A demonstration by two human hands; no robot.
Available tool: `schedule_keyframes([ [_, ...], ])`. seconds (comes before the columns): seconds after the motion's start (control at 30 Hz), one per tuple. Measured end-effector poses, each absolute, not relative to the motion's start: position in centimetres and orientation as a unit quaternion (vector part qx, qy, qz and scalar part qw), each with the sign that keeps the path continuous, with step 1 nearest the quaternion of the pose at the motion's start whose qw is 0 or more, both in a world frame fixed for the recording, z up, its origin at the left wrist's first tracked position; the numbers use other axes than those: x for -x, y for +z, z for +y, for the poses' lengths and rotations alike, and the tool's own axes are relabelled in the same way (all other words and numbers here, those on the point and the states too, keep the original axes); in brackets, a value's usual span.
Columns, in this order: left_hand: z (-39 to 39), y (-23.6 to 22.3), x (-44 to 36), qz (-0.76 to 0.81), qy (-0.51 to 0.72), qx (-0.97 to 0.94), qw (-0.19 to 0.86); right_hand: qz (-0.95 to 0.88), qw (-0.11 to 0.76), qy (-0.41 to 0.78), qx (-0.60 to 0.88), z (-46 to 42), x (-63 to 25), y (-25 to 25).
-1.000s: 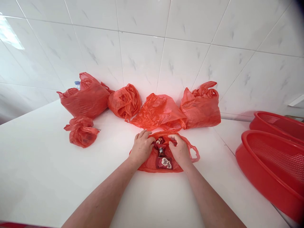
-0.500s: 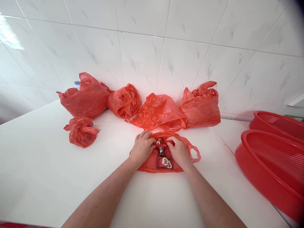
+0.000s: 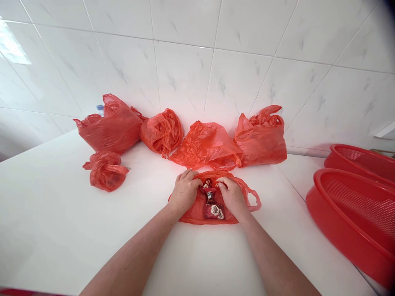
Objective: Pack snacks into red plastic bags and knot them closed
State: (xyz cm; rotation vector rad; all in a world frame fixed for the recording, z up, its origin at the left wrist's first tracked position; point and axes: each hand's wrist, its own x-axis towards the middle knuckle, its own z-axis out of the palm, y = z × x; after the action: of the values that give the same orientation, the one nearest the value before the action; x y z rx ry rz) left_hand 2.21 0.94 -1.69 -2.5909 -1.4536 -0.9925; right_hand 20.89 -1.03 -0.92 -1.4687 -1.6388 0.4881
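Note:
A red plastic bag [image 3: 195, 212] lies flattened on the table, with several wrapped candies on it. Closest to me is a dark red candy packet [image 3: 215, 211] with a pale label and dark characters. Beyond it sit a twist-wrapped candy [image 3: 210, 196] and another dark red candy [image 3: 207, 183]. On the bag's left side, my left hand [image 3: 185, 191] has its fingers curled beside the farthest candy; what they grip is hidden. Opposite, my right hand [image 3: 231, 195] pinches a small wrapped candy [image 3: 217, 184], mostly covered by the fingers.
Along the tiled wall stand several red plastic bags: a full one [image 3: 112, 127], a rounded one [image 3: 161, 132], a crumpled one [image 3: 206, 146] and a boxy one [image 3: 261, 142]. A small tied bag [image 3: 108, 172] lies left. Red plastic baskets [image 3: 342, 213] are at right.
My right fingers have shifted slightly, and a gold-marked bit of wrapper now shows at their tips. The candies by my left fingertips show a little more. The other bags are still.

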Motion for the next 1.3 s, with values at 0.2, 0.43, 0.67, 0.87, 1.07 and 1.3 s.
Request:
schedule_keyframes([
  [0.2, 0.6, -1.3, -2.4, -0.506, -0.283, 0.814, -0.001, -0.655, 0.423, 0.219, 0.587, -1.3, -20.8, -0.7],
  [0.43, 0.4, -1.4, -2.4, -0.523, -0.243, 0.817, -0.018, -0.691, 0.346, 0.241, 0.587, -1.6, -20.5, -0.5],
  [0.67, 0.4, -1.4, -2.3, -0.529, -0.244, 0.813, -0.002, -0.686, 0.341, 0.249, 0.592, -1.6, -20.4, -0.4],
  [0.87, 0.1, -0.4, -2.3, -0.515, -0.28, 0.81, -0.016, -0.656, 0.381, 0.24, 0.605, -1.4, -20.8, -0.6],
  [1.07, 0.2, -0.4, -2.3, -0.494, -0.308, 0.813, -0.02, -0.651, 0.398, 0.227, 0.605, -1.4, -21.0, -0.6],
  [1.3, 0.8, -1.2, -2.0, -0.501, -0.284, 0.818, -0.007, -0.647, 0.415, 0.21, 0.604, -1.6, -20.7, -0.1],
])
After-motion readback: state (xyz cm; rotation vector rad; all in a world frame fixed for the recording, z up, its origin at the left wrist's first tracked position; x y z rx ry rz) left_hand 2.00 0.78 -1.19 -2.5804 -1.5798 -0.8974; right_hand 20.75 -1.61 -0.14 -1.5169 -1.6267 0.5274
